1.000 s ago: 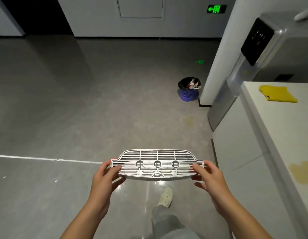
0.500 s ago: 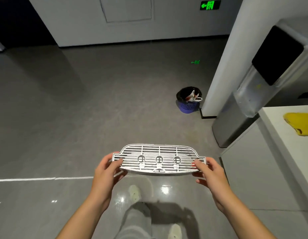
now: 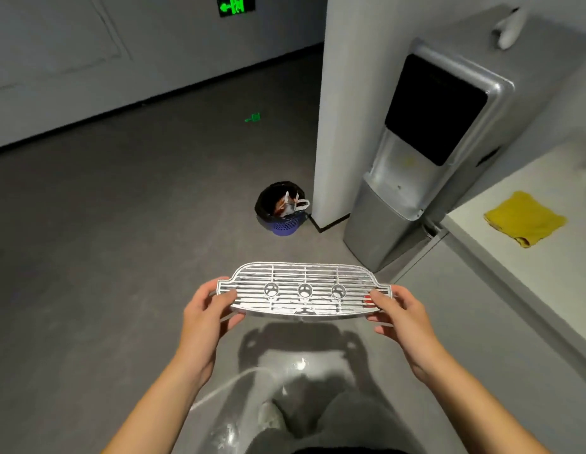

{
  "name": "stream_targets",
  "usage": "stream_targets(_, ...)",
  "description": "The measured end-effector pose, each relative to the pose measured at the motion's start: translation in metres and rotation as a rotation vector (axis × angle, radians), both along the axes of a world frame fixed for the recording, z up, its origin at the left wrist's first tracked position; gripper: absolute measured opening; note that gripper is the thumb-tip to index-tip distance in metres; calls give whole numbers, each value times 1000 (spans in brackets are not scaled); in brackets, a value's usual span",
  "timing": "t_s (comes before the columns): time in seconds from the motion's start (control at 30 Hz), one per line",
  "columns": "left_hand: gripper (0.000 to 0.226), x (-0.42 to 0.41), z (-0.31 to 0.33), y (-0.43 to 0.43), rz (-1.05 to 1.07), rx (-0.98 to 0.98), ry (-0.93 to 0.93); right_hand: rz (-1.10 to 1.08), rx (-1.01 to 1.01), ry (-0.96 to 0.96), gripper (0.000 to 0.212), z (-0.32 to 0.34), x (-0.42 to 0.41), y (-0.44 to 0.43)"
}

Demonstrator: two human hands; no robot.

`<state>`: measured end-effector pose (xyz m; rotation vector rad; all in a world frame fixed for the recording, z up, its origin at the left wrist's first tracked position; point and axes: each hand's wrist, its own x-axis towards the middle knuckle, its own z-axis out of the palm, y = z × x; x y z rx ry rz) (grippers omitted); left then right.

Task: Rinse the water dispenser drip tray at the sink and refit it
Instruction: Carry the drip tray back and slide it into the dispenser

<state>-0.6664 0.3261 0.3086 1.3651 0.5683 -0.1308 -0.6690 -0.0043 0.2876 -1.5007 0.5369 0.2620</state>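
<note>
From the head camera, we hold the silver slotted drip tray (image 3: 304, 291) level in the air above the grey floor (image 3: 105, 257). Our left hand (image 3: 206, 317) pinches its left end and our right hand (image 3: 401, 317) pinches its right end. The tall silver water dispenser (image 3: 416, 178) stands ahead to the right, beside a white counter (image 3: 531, 290) bearing a yellow cloth (image 3: 524, 217). A blue wastebasket (image 3: 283, 226) sits near a white pillar (image 3: 350, 109).
</note>
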Motion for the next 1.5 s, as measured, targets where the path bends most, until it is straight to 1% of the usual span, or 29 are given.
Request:
stream_targets(0.2,21,138,-8,-10,-154,17,-16,-155,17,-6,17,-8,92,-5)
stream_targets(0.33,19,221,-12,-32,-246,45,-23,-280,21,-43,9,-21,151,-20)
stream_targets(0.6,22,368,-22,-87,-412,50,-4,-437,17,-10,15,-31,240,-56)
stream_targets(0.7,22,419,-36,-109,-497,50,8,-495,26,14,17,-36,266,-65)
stream_targets(0.77,23,453,-50,-123,-545,37,15,-573,46,41,19,-46,282,-69)
stream_targets(0.93,32,541,-104,-160,-718,57,61,-724,23,83,17,-78,317,-74)
stream_targets(1.0,33,567,-124,-178,-782,69,81,-784,25,94,15,-93,330,-76)
stream_targets(1.1,25,597,-149,-203,-833,54,130,-870,12,118,12,-117,350,-82)
stream_targets(1.2,22,623,-174,-228,-930,86,105,-955,-3,135,16,-148,369,-94)
stream_targets(1.3,16,642,-197,-254,-1014,166,57,-1018,2,147,21,-183,385,-108)
stream_targets(1.37,16,650,-216,-270,-1033,208,50,-1041,-3,154,20,-207,392,-119)
stream_targets(1.47,15,659,-247,-286,-1024,210,46,-1058,-19,169,18,-242,400,-133)
stream_targets(1.5,18,661,-256,-291,-1037,215,45,-1062,-24,174,17,-253,402,-137)
